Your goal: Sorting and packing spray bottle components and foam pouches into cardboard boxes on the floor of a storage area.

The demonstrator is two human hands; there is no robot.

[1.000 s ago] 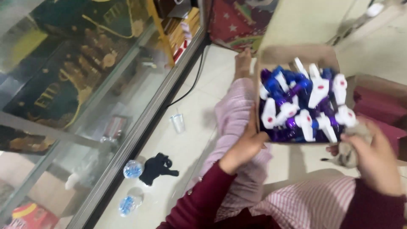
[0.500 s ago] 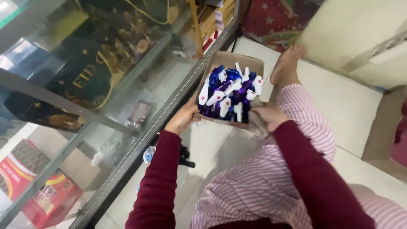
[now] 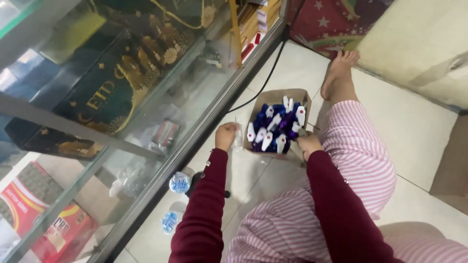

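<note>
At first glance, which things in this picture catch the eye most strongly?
The cardboard box packed with blue and white bottles sits on the tiled floor, between the left hand and the right hand. To the left, a glass display case runs along the floor.

The left hand (image 3: 225, 136) pinches something thin and clear, too small to tell. The right hand (image 3: 309, 144) curls at the cardboard box (image 3: 273, 96), its grip hidden. Lower layers of blue-and-white bottles (image 3: 273, 132) lie hidden. The red carton (image 3: 34, 214) is cut off by the left edge.
</note>
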